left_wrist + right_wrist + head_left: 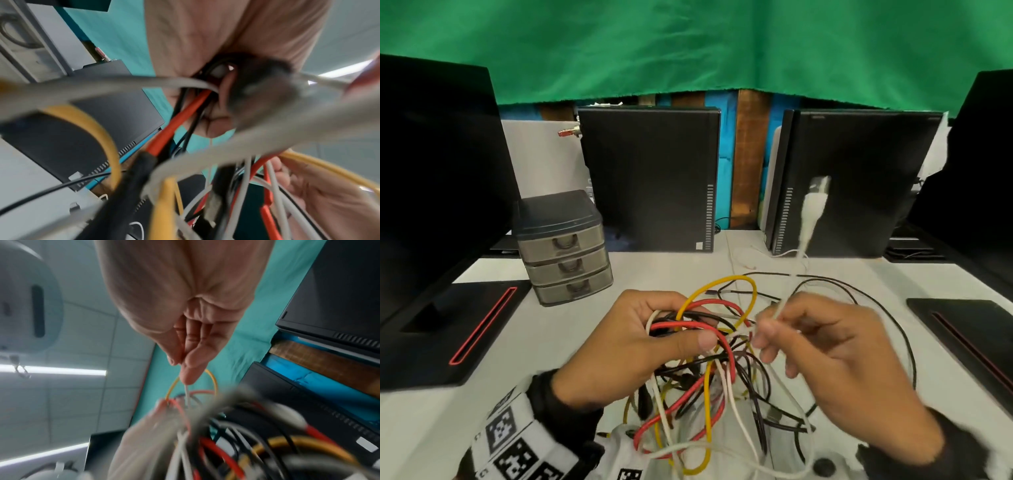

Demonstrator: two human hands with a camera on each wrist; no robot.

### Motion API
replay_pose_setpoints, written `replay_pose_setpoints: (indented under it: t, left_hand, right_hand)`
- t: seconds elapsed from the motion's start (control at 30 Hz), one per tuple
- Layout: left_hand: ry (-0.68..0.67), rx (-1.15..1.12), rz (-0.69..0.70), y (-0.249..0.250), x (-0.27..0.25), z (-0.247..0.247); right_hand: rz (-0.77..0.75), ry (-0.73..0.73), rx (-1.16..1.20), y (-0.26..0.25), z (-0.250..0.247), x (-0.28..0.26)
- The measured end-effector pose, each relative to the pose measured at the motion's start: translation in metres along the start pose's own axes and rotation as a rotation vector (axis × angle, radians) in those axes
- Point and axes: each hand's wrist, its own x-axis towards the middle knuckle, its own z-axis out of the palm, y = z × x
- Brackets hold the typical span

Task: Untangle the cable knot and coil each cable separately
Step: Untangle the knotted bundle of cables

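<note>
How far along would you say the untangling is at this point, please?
Done: nothing looks finished; no separate coil shows on the table. In hand: the left hand grips the cable knot of red, yellow, black and white strands, while the right hand pinches the white cable, whose connector swings up, blurred. Left: freeing the remaining cables and coiling each one.

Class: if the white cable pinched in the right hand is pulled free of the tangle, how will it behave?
The white cable looks thin, so probably floppy and light. Its connector end, raised and blurred, may swing. It threads the cable knot, so it likely snags.
</note>
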Motion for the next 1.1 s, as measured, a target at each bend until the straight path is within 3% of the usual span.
replay_pose_setpoints:
  t: [0.13, 0.33, 0.6, 0.73, 0.83, 0.97, 1.1]
  left_hand:
    - [0.024, -0.108, -0.034, -0.004, 0.002, -0.002]
    - [0.237, -0.495, -0.232, -0.003, 0.015, -0.005]
    - [0.283, -0.711, -0.383, 0.000, 0.019, -0.020]
    - [0.284, -0.762, -0.338, 0.000, 0.018, -0.023]
    - [0.215, -0.943, -0.260, -0.002, 0.015, -0.031]
    - [0.137, -1.122, -0.192, 0.007, 0.010, -0.035]
    - [0.190, -1.045, -0.094, 0.005, 0.009, -0.038]
  right_hand:
    - [0.048, -0.044, -0.116, 0.010, 0.014, 0.001]
    - [0.060, 0.111, -0.018, 0.004, 0.000, 0.009]
    - [-0.135, 0.316, -0.118, -0.002, 0.014, -0.001]
    - [-0.285, 0.407, -0.130, -0.006, 0.033, -0.013]
    - [-0.327, 0.492, -0.089, -0.007, 0.035, -0.014]
    - [-0.238, 0.609, 0.008, -0.008, 0.024, -0.009]
    - [-0.097, 0.576, 0.042, 0.000, 0.019, -0.003]
